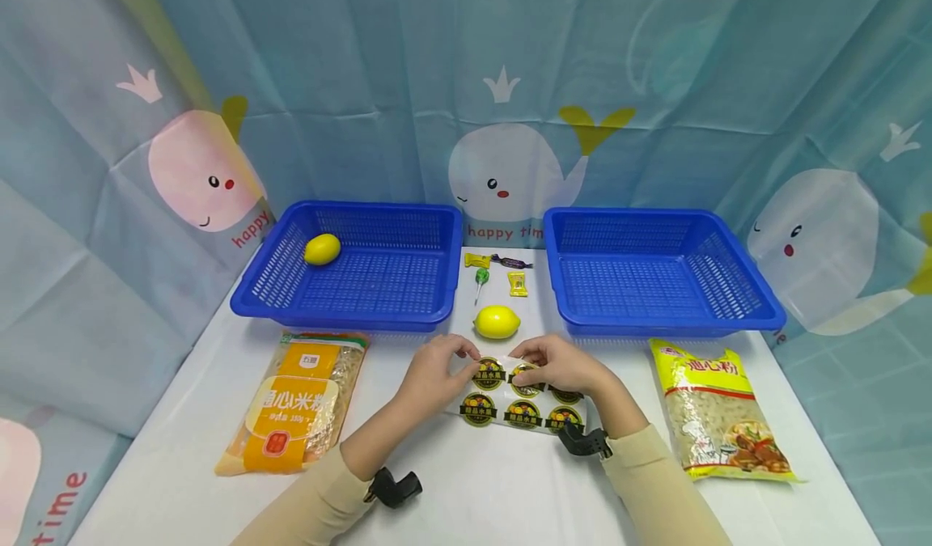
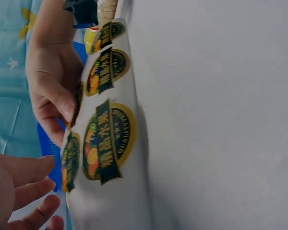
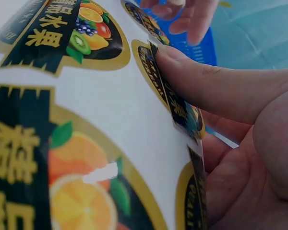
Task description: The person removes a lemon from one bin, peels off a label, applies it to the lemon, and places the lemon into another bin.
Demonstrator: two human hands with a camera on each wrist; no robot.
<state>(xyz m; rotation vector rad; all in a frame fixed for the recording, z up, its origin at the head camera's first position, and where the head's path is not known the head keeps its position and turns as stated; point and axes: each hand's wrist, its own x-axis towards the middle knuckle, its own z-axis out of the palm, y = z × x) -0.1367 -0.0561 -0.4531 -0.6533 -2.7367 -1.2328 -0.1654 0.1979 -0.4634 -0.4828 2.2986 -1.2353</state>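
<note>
A white sheet of round fruit stickers (image 1: 522, 414), printed in black and gold, is raised in front of me. My right hand (image 1: 564, 366) pinches its upper edge, thumb over a sticker and fingers behind, as the right wrist view shows. My left hand (image 1: 435, 370) is by the upper left corner of the sheet. In the left wrist view its fingers (image 2: 36, 170) are spread and loosely bent beside the sheet, with nothing between them. Just beyond the sheet lies a yellow lemon (image 1: 497, 322).
Two blue baskets stand at the back; the left basket (image 1: 342, 317) holds another lemon (image 1: 323, 249), the right basket (image 1: 670, 323) nothing. Between them lie wrapped candies (image 1: 518, 284) and a green lollipop (image 1: 482, 276). Pasta bags flank my arms: an orange bag (image 1: 294, 404) and a yellow bag (image 1: 721, 408).
</note>
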